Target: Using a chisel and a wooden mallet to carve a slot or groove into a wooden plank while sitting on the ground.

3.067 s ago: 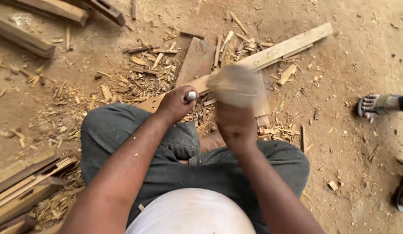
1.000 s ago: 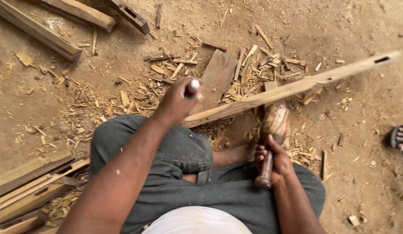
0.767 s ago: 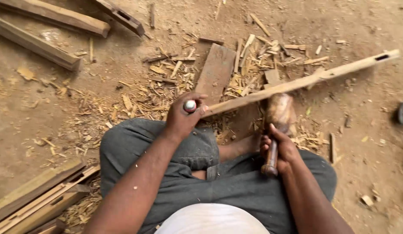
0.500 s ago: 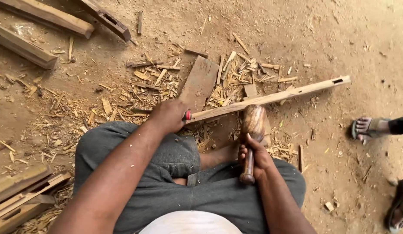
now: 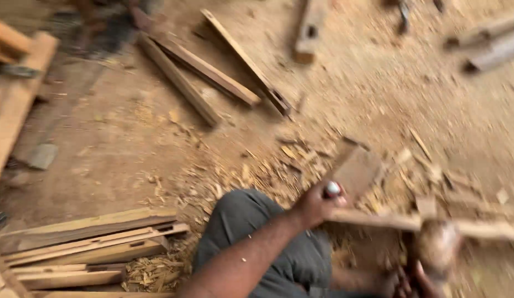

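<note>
Dirt floor (image 5: 119,149) fills most of the view, sandy brown, whole frame motion-blurred. Stack of long planks (image 5: 97,243) lies lower left, flat on the floor, w/ slots cut in a couple of them. Another wide board (image 5: 17,105) runs along the left edge. Three long dark battens (image 5: 207,77) lie fanned out upper centre; more blurred timber at top right. Wood chips & shavings (image 5: 257,171) spread thick across the middle of the floor, right up to the person's knee. Knee in grey trousers (image 5: 246,226) sits bottom centre. A flat short board (image 5: 359,171) lies among the chips just beyond the left hand.

Long wooden strip (image 5: 378,221) runs roughly level from the left hand out to the right edge, above the chips. Left hand (image 5: 312,207) is closed around a chisel handle (image 5: 331,189), red w/ a metal cap, at the near end of the strip; blade hidden. Right hand (image 5: 409,278), bottom edge & badly smeared, is wrapped round the shaft of a wooden mallet (image 5: 436,248), whose rounded head sits right at the strip, touching or not I can't tell.
</note>
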